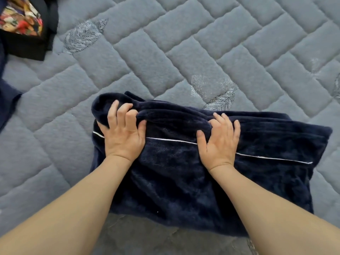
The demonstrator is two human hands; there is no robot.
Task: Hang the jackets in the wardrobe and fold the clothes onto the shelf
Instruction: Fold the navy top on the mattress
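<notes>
Both hands on navy fleece garment (184, 172), near edge of quilted bed cover (165, 52).
L hand (124, 133) grips a bunched fold w/ curled fingers; R hand (219, 140) also bunches the fabric.

A grey quilted bed cover (184, 43), stitched in a brick pattern with silver leaf motifs, carries a folded navy fleece garment (211, 172) with white piping near its front edge, while a dark item with a colourful floral print (22, 21) lies at the far left corner.
</notes>
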